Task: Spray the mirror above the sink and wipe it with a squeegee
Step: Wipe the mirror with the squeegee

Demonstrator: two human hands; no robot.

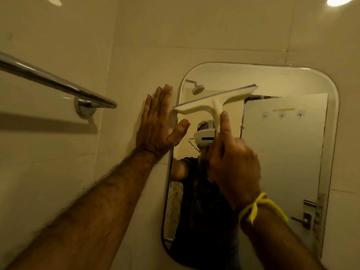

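A rounded-corner mirror hangs on the tiled wall, right of centre. My right hand grips the handle of a white squeegee; its blade lies tilted across the upper left part of the glass, with the left end at the mirror's edge. A yellow string is tied around that wrist. My left hand rests flat, fingers spread, on the wall tile just left of the mirror, its thumb over the mirror's rim. No spray bottle or sink is in view.
A chrome towel bar juts out from the left wall at about head height, close to my left arm. The mirror reflects a shower head, a door with a handle and hooks, and a person wearing a head-mounted camera.
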